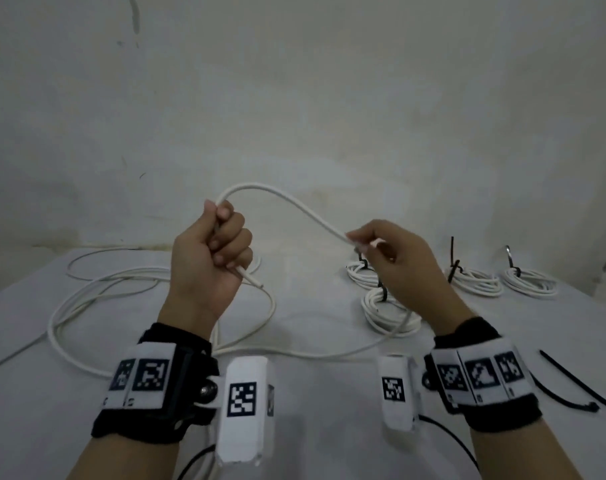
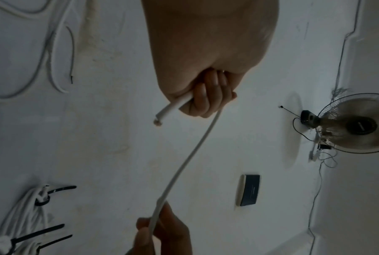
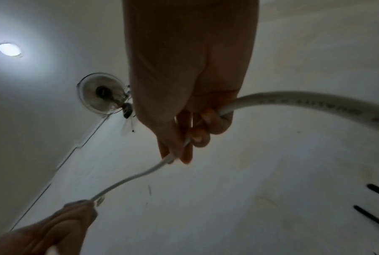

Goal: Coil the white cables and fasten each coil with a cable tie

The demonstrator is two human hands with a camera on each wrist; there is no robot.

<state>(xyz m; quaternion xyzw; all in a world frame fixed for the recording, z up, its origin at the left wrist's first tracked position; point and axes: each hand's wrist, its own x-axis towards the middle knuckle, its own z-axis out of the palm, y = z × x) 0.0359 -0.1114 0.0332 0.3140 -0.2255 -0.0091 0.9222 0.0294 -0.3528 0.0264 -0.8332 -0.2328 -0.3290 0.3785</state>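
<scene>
We clench our left hand (image 1: 211, 252) round the white cable (image 1: 284, 199) near its cut end as an anchor; our right hand (image 1: 395, 258) pinches it further along, feeding the first loop; finished coils (image 1: 474, 282) wait toward the table's (image 1: 312, 403) far right edge.

Honestly not much you can read here. The white cable (image 3: 315, 103) has grey lettering printed along its jacket in the right wrist view, but it's too smeared to make out. The wrist bands (image 1: 145, 375) and camera housings (image 1: 242, 398) carry black-and-white square marker codes, no words. The dark wall plate (image 2: 250, 189) has a tiny illegible mark.
</scene>
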